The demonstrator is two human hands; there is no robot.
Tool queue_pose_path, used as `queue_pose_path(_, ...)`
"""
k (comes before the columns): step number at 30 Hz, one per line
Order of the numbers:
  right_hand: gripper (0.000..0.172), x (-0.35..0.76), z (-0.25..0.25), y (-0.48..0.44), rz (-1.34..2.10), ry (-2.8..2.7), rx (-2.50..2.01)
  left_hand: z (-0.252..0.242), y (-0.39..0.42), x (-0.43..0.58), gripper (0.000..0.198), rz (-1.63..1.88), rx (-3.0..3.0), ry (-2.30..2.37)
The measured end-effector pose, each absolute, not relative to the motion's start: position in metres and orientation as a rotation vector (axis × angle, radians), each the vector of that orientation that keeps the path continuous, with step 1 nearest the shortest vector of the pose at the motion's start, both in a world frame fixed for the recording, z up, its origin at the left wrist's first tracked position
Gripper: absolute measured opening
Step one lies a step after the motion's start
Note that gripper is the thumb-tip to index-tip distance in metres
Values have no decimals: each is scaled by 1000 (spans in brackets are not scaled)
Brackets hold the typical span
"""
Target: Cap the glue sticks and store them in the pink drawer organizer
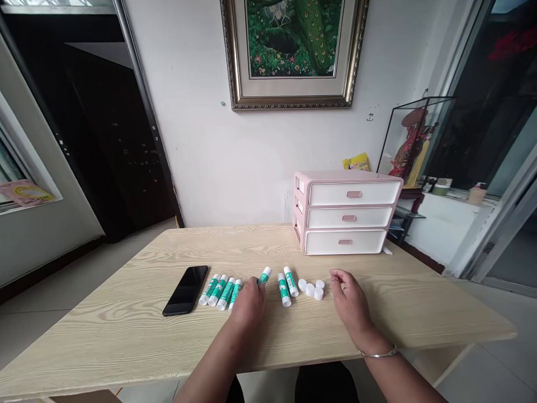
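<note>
**Left hand (249, 302) pinching a glue stick (264, 275), right hand (350, 299) empty near the white caps (309, 289)**

Left hand closed around the lower barrel of the green-and-white stick, fingers wrapped and thumb side hidden from this view, with the white top end showing clear of the grip. A sound hold for so slim a tube: firm around the barrel, top end free. Right hand open, fingers loosely curled and slightly apart, holding nothing, just beside the caps and out in front of the pink-and-white three-drawer unit (346, 212). Silver bangle (380, 354) on that wrist.

All of this on a pale wood-grain bench (126, 341), in front of the drawer unit and a little to its left. Four caps in a loose cluster nearest the unit. Farther left of the unit, two more glue sticks (284, 290) lying just beside the held one, then a tight row of four glue sticks (221, 292), little room between them for fingers. Black smartphone (185, 290) face up, farthest left of the unit. Behind the unit, a yellow packet (356, 162); above it, a framed peacock painting (293, 53); to its right, a glass display case (415, 143).
</note>
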State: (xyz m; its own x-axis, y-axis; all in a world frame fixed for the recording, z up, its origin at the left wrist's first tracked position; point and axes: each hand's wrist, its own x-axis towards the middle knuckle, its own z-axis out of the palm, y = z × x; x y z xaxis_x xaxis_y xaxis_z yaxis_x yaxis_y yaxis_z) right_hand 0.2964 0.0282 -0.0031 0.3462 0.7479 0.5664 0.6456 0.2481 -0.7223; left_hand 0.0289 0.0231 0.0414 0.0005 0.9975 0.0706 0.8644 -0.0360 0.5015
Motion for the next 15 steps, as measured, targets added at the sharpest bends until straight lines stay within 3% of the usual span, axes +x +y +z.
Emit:
queue_pose_path(6, 43, 247, 43, -8, 566, -1440, -1226, 42, -26, 5, 46, 972, 1638, 1140)
queue_pose_path(10, 45, 209, 66, -32, 708, -1689, -1126, 42, -54, -1, 42, 868, 1594, 999)
queue_pose_path(15, 34, 183, 65, -53, 619, -1945, -1255, 40, -78, 1, 37, 859, 1790, 1008)
